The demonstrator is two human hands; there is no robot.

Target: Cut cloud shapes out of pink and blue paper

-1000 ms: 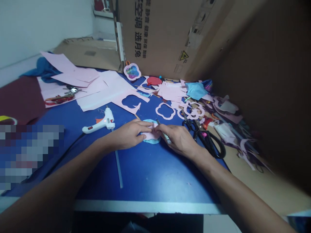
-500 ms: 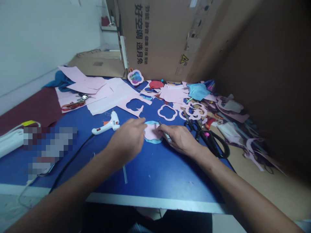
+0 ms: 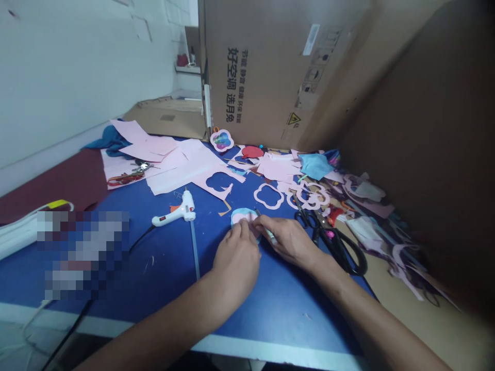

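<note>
My left hand (image 3: pixel 238 257) has moved to the near side of the pink cutout (image 3: pixel 242 217) on the bench (image 3: pixel 294 293), baring the cutout's left edge; its grip is hidden. My right hand (image 3: pixel 290 238) holds a pen (image 3: pixel 271 237).

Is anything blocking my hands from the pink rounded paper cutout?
Nothing visible. Your left hand seems to rest on the pink rounded paper cutout, over the light blue rounded piece; your right hand holds a slim pen-like tool beside it. The white glue gun and large black-handled scissors lie off to the sides.
</note>
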